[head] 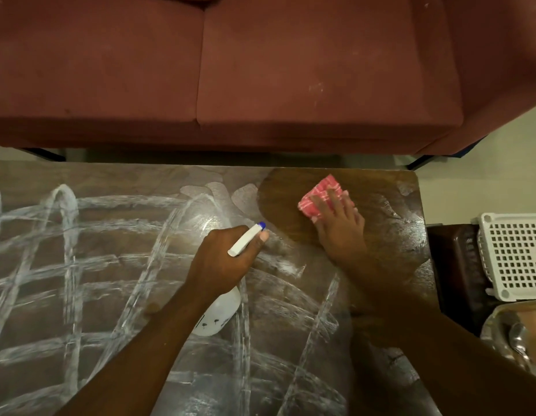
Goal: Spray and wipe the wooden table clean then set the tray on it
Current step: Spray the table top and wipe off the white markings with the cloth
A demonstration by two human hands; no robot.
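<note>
Left hand (pixel 227 259) gripping spray bottle (pixel 221 313), centre frame. Right hand (pixel 341 223), fingers flat, pressing pink cloth (pixel 317 193) on wooden table (pixel 380 187), upper right. Tray (pixel 500 322) sitting lower right, off table. Risk: white streaks (pixel 71 265) drying at left, cloth likely smearing residue.

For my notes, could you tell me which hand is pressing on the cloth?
The right hand, fingers flat on the pink checked cloth near the far right corner of the table; the left hand grips the white spray bottle instead.
</note>
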